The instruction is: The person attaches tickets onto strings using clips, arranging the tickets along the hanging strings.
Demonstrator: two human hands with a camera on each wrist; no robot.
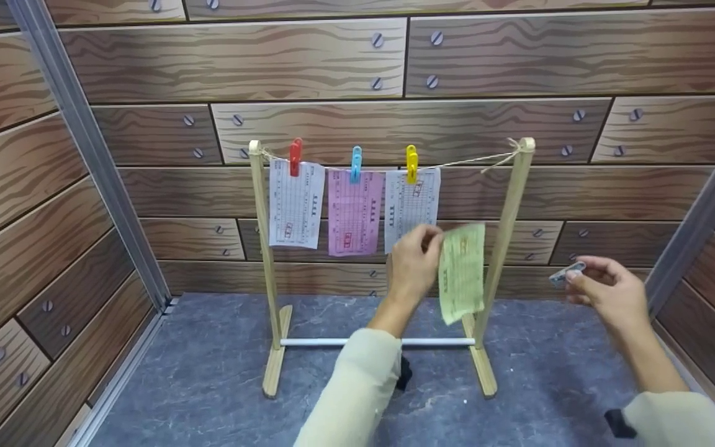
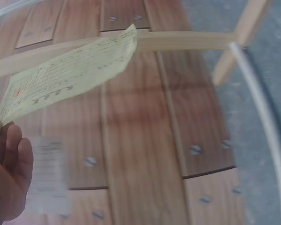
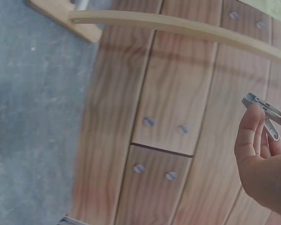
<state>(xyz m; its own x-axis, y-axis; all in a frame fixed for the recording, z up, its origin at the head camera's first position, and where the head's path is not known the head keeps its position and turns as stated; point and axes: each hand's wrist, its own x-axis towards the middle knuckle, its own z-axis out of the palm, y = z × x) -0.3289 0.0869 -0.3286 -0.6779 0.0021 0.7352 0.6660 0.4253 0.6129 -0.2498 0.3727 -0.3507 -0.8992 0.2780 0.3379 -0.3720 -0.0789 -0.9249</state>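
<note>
My left hand point(image 1: 412, 264) pinches a yellow-green printed slip point(image 1: 463, 273) by its upper left corner; the slip hangs in front of the rack's right post. In the left wrist view the same slip point(image 2: 70, 72) stretches out from the fingertips. Off to the right of the rack, my right hand point(image 1: 615, 295) holds a grey clothespin point(image 1: 566, 274) between thumb and fingers. The right wrist view shows the clothespin point(image 3: 264, 112) up close. Behind the left hand, a white slip point(image 1: 412, 202) hangs from the string under a yellow clothespin point(image 1: 412, 164).
A wooden rack with a right post point(image 1: 506, 242) and a white crossbar point(image 1: 314, 342) stands on the grey marbled surface point(image 1: 208, 372). On its string hang another white slip point(image 1: 296, 208) under a red clothespin point(image 1: 295, 156) and a pink slip point(image 1: 354, 214) under a blue clothespin point(image 1: 356, 164).
</note>
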